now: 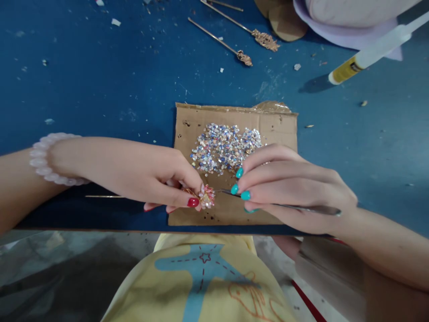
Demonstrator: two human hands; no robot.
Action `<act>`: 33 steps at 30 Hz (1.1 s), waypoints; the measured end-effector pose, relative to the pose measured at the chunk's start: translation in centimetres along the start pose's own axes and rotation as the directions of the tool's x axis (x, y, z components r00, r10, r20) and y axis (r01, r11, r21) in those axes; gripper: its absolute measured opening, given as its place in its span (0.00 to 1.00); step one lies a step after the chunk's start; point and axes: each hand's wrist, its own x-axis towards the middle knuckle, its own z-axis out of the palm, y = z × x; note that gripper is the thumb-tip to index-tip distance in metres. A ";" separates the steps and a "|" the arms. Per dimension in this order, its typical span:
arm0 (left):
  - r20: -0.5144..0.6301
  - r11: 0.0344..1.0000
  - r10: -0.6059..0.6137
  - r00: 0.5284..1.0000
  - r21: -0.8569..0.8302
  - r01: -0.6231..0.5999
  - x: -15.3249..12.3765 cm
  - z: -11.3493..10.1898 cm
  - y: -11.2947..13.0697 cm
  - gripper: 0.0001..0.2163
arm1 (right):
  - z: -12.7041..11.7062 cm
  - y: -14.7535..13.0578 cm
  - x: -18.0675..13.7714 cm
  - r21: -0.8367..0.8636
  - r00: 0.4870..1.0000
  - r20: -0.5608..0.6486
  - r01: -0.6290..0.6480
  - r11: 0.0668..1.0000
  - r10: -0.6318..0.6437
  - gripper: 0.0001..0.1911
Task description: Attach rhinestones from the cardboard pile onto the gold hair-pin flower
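My left hand (147,172) is closed around a gold hairpin whose ornate head (207,197), set with pink and clear stones, sticks out past the thumb. The pin's thin shaft (103,196) emerges on the far side of the hand, pointing left. Metal tweezers (301,208) are gripped in my right hand (288,188), their tip close to the stones on the hairpin head. Whether the tip touches them or holds a stone is too small to tell. Beneath both hands lies a cardboard piece (187,118) bearing a pile of small glittering stones (224,145).
Gold hairpins (221,42) with ornate heads lie at the back of the blue table (100,76). A white bottle with a yellow label (346,69) is at the back right, near a pale lilac item (351,33). Small scraps dot the surface. The table's front edge runs just below the cardboard.
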 end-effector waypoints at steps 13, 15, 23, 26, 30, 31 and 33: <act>-0.001 1.000 0.021 1.000 0.020 -0.021 0.0 -0.1 0.0 0.15 | -0.1 -0.1 -0.1 -0.010 1.000 -0.002 -0.009 1.000 0.009 0.04; 0.002 0.999 0.019 1.000 0.036 -0.019 0.0 -0.1 -0.1 0.16 | -0.1 0.0 -0.2 -0.019 1.000 0.004 -0.010 1.000 0.010 0.04; -0.018 0.999 -0.022 1.000 0.041 0.022 -0.2 0.2 0.3 0.14 | 0.5 0.5 -0.3 -0.016 0.998 -0.062 0.002 1.000 -0.003 0.05; 0.016 0.999 -0.001 1.000 0.039 0.000 -0.3 0.2 0.5 0.14 | 0.6 0.7 -0.4 -0.006 0.998 -0.064 0.005 1.000 -0.005 0.04; -0.026 0.999 -0.009 1.000 0.037 0.010 -0.5 0.2 0.7 0.15 | 0.5 0.8 -0.5 0.090 1.000 -0.001 -0.018 0.996 0.018 0.03; -0.004 1.000 0.006 1.000 0.025 -0.005 -0.5 0.1 0.7 0.15 | 0.6 0.7 -0.5 0.124 0.999 0.040 -0.023 0.992 0.019 0.03; 0.037 0.999 0.031 0.999 0.017 -0.032 -0.4 0.1 0.5 0.15 | 0.7 0.6 -0.5 0.176 0.992 0.127 -0.032 0.984 0.009 0.04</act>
